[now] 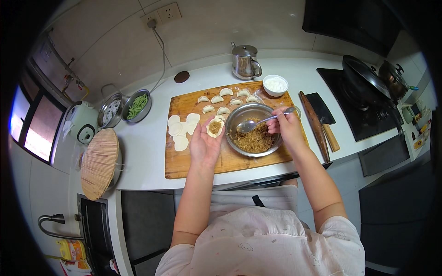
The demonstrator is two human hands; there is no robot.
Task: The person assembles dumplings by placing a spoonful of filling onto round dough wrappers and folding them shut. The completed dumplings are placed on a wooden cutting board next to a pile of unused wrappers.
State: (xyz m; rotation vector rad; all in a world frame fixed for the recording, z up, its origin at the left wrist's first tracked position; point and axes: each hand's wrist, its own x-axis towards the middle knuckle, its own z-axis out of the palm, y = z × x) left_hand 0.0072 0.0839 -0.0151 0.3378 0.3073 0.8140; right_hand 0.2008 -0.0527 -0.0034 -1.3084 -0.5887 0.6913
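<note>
My left hand cradles a round dumpling wrapper in its palm and fingers, with a mound of brown filling at the wrapper's middle. My right hand grips a metal spoon by its handle, the spoon's head over the steel bowl. Brown minced filling covers that bowl's bottom. Loose flat wrappers overlap on the wooden board, left of my left hand. Several folded dumplings sit in rows behind the bowl.
A white bowl of flour stands at the board's far right corner. Rolling pin and cleaver lie right of the board, before the black stove. Behind is a steel kettle; leftward, a bowl of green beans and a straw lid.
</note>
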